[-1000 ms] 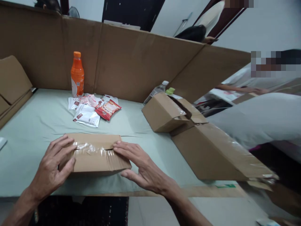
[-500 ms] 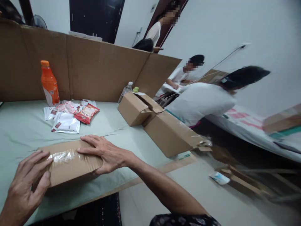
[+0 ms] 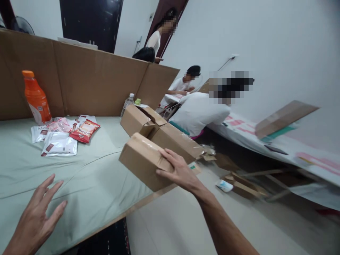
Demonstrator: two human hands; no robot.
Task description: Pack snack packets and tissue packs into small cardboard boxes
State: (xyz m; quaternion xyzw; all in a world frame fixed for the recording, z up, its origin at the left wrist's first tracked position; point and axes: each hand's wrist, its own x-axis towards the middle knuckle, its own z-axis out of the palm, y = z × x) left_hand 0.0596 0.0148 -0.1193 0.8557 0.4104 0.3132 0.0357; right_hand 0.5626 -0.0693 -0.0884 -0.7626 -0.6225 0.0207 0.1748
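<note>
My right hand (image 3: 179,171) grips the near right end of a taped cardboard box (image 3: 143,161), fingers on its top. The box is at the table's right side, just in front of other cardboard boxes (image 3: 176,141). Over the green table cover (image 3: 98,187), my left hand (image 3: 39,210) is open with its fingers apart and holds nothing. Beyond it lie several sachets, among them a white sachet (image 3: 60,144) and a red packet (image 3: 85,131). An orange bottle (image 3: 37,99) stands behind them.
A tall cardboard panel (image 3: 98,78) borders the table's back. A clear bottle (image 3: 128,103) stands behind the boxes. To the right, a person in a white shirt (image 3: 199,111) leans at another table (image 3: 287,156). On the floor are an open carton (image 3: 245,186) and a white roll-like item (image 3: 224,185).
The taped box has gone from in front of me to the right side, carried in my right hand. My left hand has let go of it. The view has turned somewhat right.
</note>
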